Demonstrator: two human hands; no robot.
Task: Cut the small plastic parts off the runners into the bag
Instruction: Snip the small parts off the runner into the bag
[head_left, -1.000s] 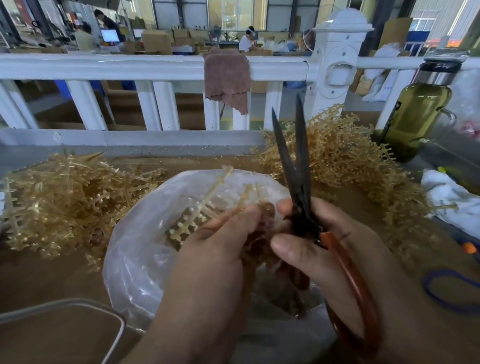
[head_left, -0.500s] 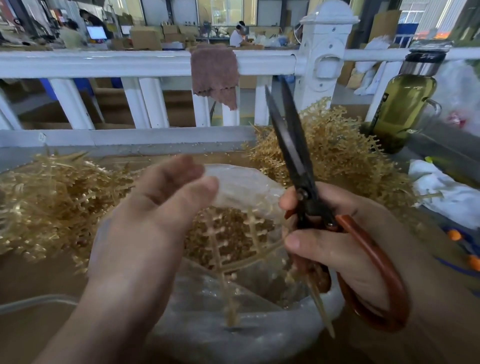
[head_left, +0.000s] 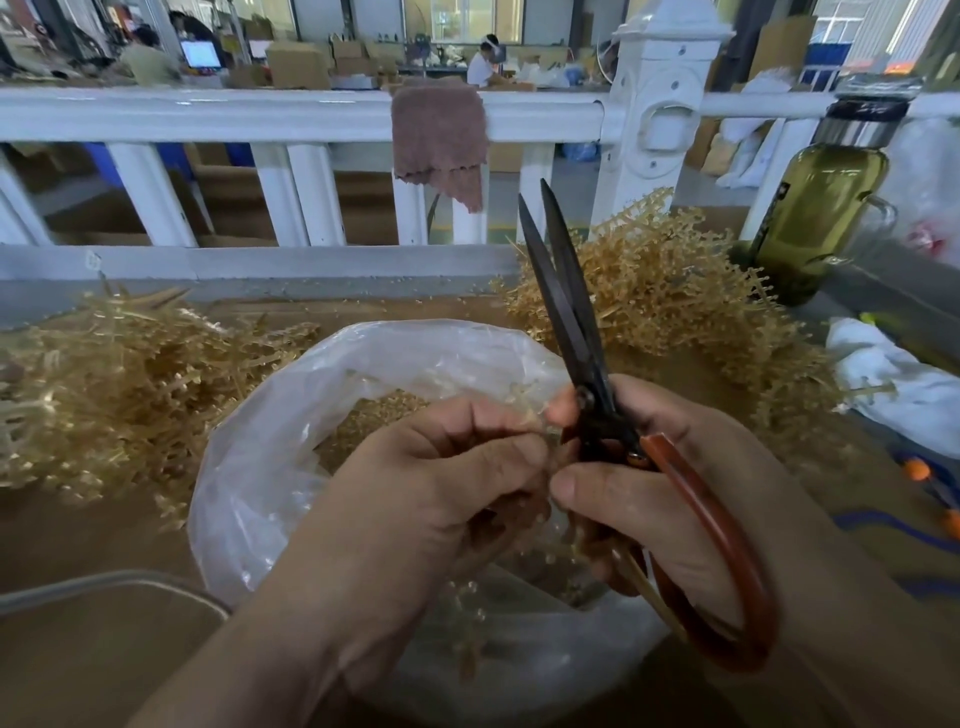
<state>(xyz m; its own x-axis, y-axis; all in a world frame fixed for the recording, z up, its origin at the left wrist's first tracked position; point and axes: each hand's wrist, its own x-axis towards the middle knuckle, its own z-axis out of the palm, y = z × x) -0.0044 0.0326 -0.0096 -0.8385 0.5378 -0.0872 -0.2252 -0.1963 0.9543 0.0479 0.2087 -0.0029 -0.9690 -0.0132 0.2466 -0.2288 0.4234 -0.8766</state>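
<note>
With the left hand (head_left: 431, 499) pinching a runner (head_left: 524, 410) just beside the scissors (head_left: 566, 322) that the right hand (head_left: 660, 488) holds, a rushed snip could nick a finger or flick parts (head_left: 374, 421) outside the bag (head_left: 270, 467).

No text, brand, number or sign can be read. A dark label strip (head_left: 777, 203) is seen down the side of the green bottle (head_left: 826, 218) — its pale marks are too small to be made out. A lit monitor (head_left: 200, 53) is seen far back in the workshop — its screen is blurred, and nothing on it can be deciphered.
</note>
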